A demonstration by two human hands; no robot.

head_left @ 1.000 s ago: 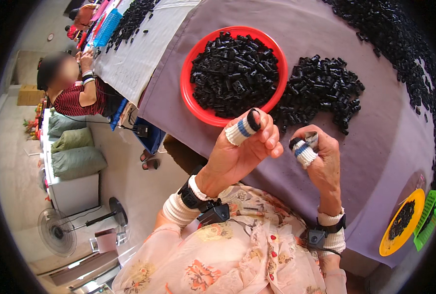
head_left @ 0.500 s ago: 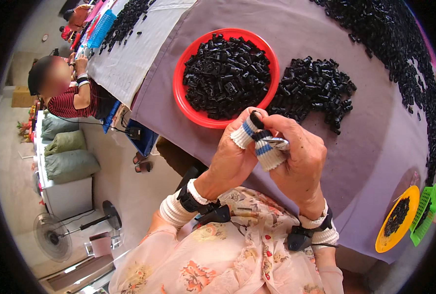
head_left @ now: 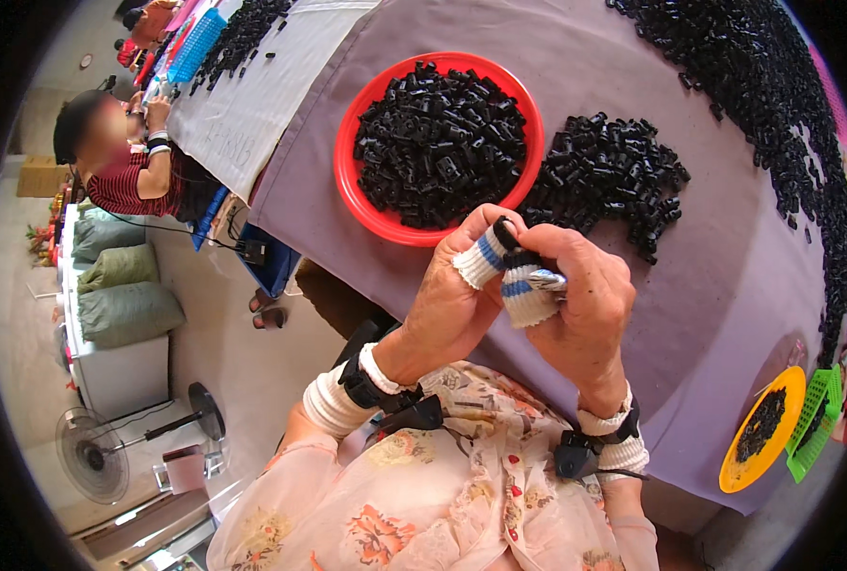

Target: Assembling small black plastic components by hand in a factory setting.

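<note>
Our left hand (head_left: 457, 290), frame centre: fingers curled in narrow, and whether they hold anything we cannot tell. Our right hand (head_left: 590, 300), just beside it: closed on a small silvery object (head_left: 547, 280). Black pieces (head_left: 442, 143): heaped in a red basin (head_left: 346, 157), upper centre; a loose pile (head_left: 614, 176) immediately right. Yellow dish (head_left: 739, 471): lower right.

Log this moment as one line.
right hand: silver item in grip | left hand: near right, grip contents unclear | red basin: black parts heaped inside
</note>
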